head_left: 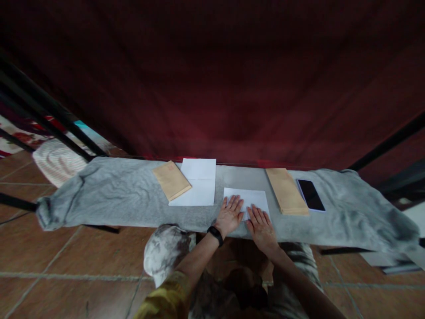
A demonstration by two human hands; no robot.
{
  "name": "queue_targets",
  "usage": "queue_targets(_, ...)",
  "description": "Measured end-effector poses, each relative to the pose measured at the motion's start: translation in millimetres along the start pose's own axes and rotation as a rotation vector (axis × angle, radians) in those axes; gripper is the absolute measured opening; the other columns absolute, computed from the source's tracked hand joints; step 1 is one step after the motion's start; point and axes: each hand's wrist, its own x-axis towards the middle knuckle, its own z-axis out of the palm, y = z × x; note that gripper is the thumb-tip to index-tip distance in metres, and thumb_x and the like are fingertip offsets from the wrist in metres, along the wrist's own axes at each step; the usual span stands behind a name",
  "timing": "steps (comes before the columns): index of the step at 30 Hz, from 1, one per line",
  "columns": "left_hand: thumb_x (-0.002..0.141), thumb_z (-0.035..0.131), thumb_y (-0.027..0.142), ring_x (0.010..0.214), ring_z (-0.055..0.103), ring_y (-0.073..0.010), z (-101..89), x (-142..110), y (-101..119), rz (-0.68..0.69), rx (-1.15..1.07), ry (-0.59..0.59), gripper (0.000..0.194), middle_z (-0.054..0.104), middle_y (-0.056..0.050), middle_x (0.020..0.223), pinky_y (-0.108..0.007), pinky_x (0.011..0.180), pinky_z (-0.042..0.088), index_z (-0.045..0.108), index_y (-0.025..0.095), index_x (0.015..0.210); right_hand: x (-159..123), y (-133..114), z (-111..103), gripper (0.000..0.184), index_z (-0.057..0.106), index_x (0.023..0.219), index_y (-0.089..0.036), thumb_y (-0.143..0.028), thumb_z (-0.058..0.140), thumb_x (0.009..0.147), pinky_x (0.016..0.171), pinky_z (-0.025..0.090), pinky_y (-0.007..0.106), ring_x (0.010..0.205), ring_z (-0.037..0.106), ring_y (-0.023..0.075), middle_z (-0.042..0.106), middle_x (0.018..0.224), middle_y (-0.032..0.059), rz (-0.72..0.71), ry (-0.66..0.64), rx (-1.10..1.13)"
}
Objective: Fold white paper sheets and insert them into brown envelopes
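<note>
A white sheet of paper, apparently folded, lies near the front edge of the cloth-covered bench. My left hand rests flat on its left part, fingers stretched out. On the right part of the same paper lies my right hand, palm down with the fingers spread a little. Both hands cover much of the paper's lower half. To the left is another white sheet with a crease across it, and a brown envelope overlaps its left side. A stack of brown envelopes lies to the right of my right hand.
Beside the envelope stack lies a smartphone. Grey cloth covers the narrow bench, wrinkled at both ends. A dark red curtain hangs directly behind it. Black metal bars frame the sides, and tiled floor shows below.
</note>
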Motion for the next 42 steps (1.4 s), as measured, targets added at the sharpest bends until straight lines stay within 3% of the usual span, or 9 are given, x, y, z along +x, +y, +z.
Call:
queue_targets(16, 0.102, 0.033, 0.043, 0.148, 0.029, -0.0237, 1.6, -0.9, -3.1, -0.019, -0.036, 0.003, 0.051, 0.036, -0.005, 0.159, -0.050, 0.122, 0.018, 0.041, 0.024, 0.148, -22.1, 38.2, -15.8, 0.062, 0.024, 0.156, -0.016, -0.039, 0.040, 0.101, 0.117, 0.033, 0.045, 0.147, 0.029, 0.0256, 0.027, 0.161, 0.0125, -0.213, -0.141, 0.080)
queue_targets(21, 0.102, 0.035, 0.043, 0.148, 0.027, -0.0221, 5.7, -0.3, -6.9, -0.020, -0.026, 0.003, 0.051, 0.035, -0.003, 0.159, -0.049, 0.122, 0.017, 0.040, 0.026, 0.149, -25.8, 52.1, -29.1, 0.056, 0.034, 0.152, -0.013, -0.037, 0.039, 0.102, 0.116, 0.035, 0.044, 0.145, 0.033, 0.0244, 0.033, 0.158, 0.0138, -0.255, -0.211, 0.140)
queue_targets(26, 0.102, 0.035, 0.043, 0.148, 0.027, -0.0219, 7.1, 0.1, -7.5, -0.027, -0.022, 0.000, 0.051, 0.035, -0.003, 0.159, -0.048, 0.123, 0.016, 0.040, 0.026, 0.149, -1.2, 57.6, -38.3, 0.048, 0.048, 0.145, -0.020, -0.039, 0.033, 0.104, 0.116, 0.038, 0.041, 0.140, 0.043, 0.0199, 0.046, 0.152, 0.0085, -0.177, -0.292, 0.248)
queue_targets(33, 0.101, 0.036, 0.042, 0.148, 0.027, -0.0227, 6.2, -0.3, -5.4, -0.031, -0.027, 0.004, 0.049, 0.036, -0.004, 0.159, -0.051, 0.122, 0.018, 0.043, 0.027, 0.147, 44.4, 29.5, -9.4, 0.050, 0.044, 0.148, -0.018, -0.037, 0.027, 0.105, 0.115, 0.037, 0.045, 0.143, 0.038, 0.0218, 0.042, 0.154, 0.0098, -0.052, -0.100, 0.212)
queue_targets(37, 0.101, 0.038, 0.041, 0.148, 0.028, -0.0232, 4.6, -0.4, -3.6, -0.034, -0.023, 0.004, 0.049, 0.038, -0.004, 0.158, -0.051, 0.122, 0.018, 0.043, 0.026, 0.147, 46.9, 20.9, 8.3, 0.050, 0.041, 0.149, -0.017, -0.035, 0.030, 0.104, 0.115, 0.032, 0.046, 0.143, 0.037, 0.0241, 0.039, 0.155, 0.0119, -0.010, -0.054, 0.064)
queue_targets(42, 0.102, 0.035, 0.042, 0.148, 0.027, -0.0234, 1.9, -0.5, -2.1, -0.036, -0.047, -0.010, 0.049, 0.036, -0.004, 0.159, -0.051, 0.123, 0.016, 0.043, 0.025, 0.147, 38.9, 32.4, 15.9, 0.052, 0.039, 0.151, -0.015, -0.037, 0.030, 0.104, 0.114, 0.030, 0.046, 0.142, 0.038, 0.0269, 0.036, 0.157, 0.0146, 0.042, -0.008, -0.022)
